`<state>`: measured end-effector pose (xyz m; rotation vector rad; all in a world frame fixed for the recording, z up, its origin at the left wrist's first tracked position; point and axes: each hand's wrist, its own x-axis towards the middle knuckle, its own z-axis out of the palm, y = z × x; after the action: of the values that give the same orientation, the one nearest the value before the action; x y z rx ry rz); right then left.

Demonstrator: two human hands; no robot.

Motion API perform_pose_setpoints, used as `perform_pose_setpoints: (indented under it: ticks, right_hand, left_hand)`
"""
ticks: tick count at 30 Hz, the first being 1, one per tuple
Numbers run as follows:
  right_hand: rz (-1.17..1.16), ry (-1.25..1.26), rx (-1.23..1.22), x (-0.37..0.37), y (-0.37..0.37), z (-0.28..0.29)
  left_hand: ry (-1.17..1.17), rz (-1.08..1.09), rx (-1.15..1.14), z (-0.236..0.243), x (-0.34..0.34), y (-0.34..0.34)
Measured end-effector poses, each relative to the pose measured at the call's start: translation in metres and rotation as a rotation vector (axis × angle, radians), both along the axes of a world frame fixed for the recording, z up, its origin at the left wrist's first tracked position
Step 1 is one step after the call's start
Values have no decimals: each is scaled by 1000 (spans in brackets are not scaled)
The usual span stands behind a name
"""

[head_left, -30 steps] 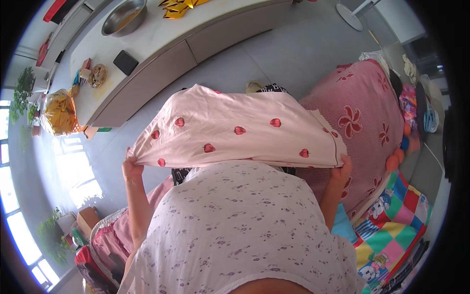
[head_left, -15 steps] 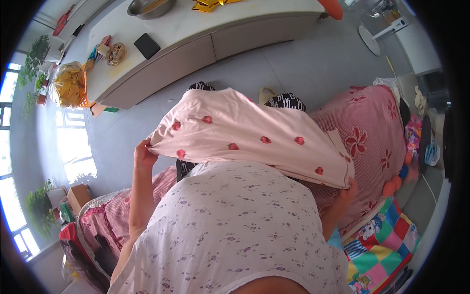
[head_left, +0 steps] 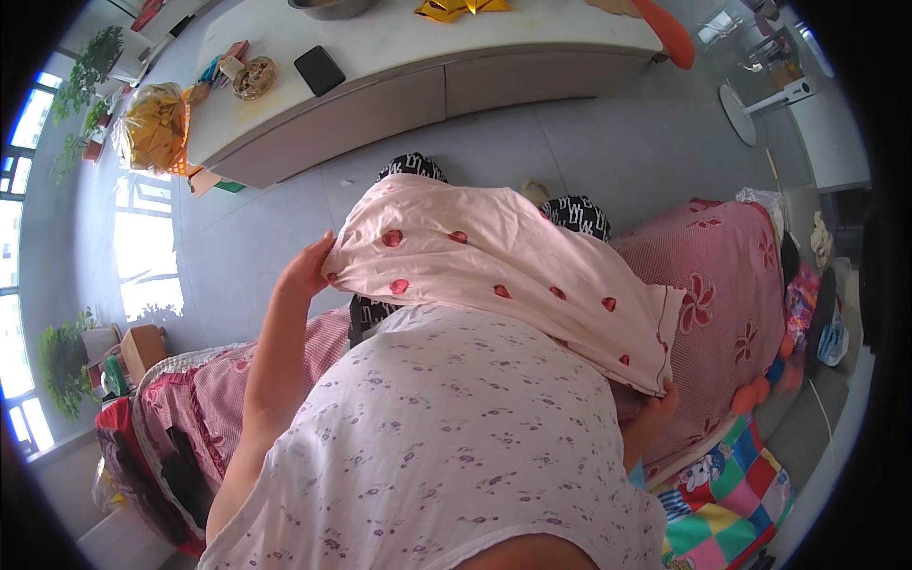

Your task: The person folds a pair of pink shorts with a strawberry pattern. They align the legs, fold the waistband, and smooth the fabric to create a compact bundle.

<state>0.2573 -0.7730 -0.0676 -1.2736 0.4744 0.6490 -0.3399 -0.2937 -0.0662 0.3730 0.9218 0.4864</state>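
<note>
A pale pink garment with red strawberry prints (head_left: 518,252) lies stretched across my lap, its body draped over my knees in black-and-white trousers (head_left: 575,217). My left hand (head_left: 309,268) grips its left end, fingers closed on the cloth. At the opposite end, near the hemmed edge, my right hand (head_left: 655,408) holds the lower corner; its fingers are partly hidden by the fabric. The kind of garment cannot be made out for certain. Below it, my white flowered top (head_left: 456,427) fills the lower middle.
I sit on a sofa with a red-and-pink flowered cover (head_left: 703,285). A colourful checked cloth (head_left: 731,494) lies at the right. Ahead stands a long low table (head_left: 399,57) with a black phone (head_left: 319,71), a bag of snacks (head_left: 255,78) and a metal bowl (head_left: 332,8).
My left hand has moved slightly up and right with its end of the garment. The right hand's corner has dropped a little nearer to me. The whole view has shifted somewhat.
</note>
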Motion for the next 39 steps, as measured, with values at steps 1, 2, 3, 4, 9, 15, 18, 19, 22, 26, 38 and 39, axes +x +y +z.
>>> perform_pose_setpoints:
  ticks: [1, 2, 3, 4, 9, 15, 18, 19, 22, 26, 38, 39]
  right_hand:
    - [3, 0, 10, 1, 0, 2]
    - [12, 1, 21, 2, 2, 3]
    - [27, -4, 28, 5, 3, 8]
    - [41, 1, 43, 7, 3, 10]
    - [178, 35, 92, 16, -5, 12]
    - [438, -326, -499, -44, 89, 100]
    - [613, -435, -737, -38, 101, 93]
    - [694, -474, -810, -32, 101, 84]
    - [777, -579, -665, -26, 100, 58]
    - [747, -489, -502, -41, 118, 57]
    - [663, -413, -20, -58, 143, 111]
    - [646, -420, 43, -64, 150, 126]
  left_hand:
    - [58, -26, 12, 0, 6, 7]
    - [116, -54, 24, 0, 15, 13]
    - [169, -84, 32, 2, 24, 15]
    - [209, -97, 27, 6, 28, 18]
    - [323, -152, 152, 13, 38, 40]
    - [383, 68, 441, 66, 43, 38]
    - [419, 141, 539, 87, 35, 44]
    - [416, 172, 565, 85, 22, 48]
    - [556, 243, 578, 96, 6, 50]
    - [714, 274, 521, 87, -10, 45]
    - [862, -9, 476, 52, -6, 44]
    - [1029, -14, 556, 43, -7, 46]
